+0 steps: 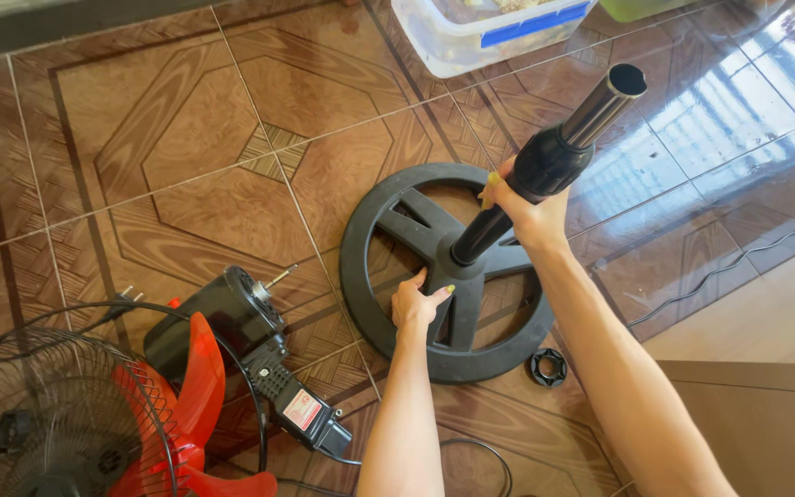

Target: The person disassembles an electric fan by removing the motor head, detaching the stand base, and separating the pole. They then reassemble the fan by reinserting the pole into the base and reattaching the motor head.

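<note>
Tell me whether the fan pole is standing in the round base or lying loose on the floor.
Standing in it. The pole rises from the hub of the base, leaning slightly, with the right hand gripping it and the left hand on a spoke.

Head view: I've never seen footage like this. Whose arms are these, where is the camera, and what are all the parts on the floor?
There is one picture, shot from a camera on the person's head, looking down at their own bare arms and a brown tiled floor. No machine is involved.

The right hand has its grip closed around a black stand pole, which rises tilted from the hub of a round black fan base lying on the tiles. The left hand rests on a spoke of that base near the hub.

To the left lie the fan's black motor unit, a red blade and a wire guard. A small black ring nut sits beside the base. A clear plastic tub stands at the top.
</note>
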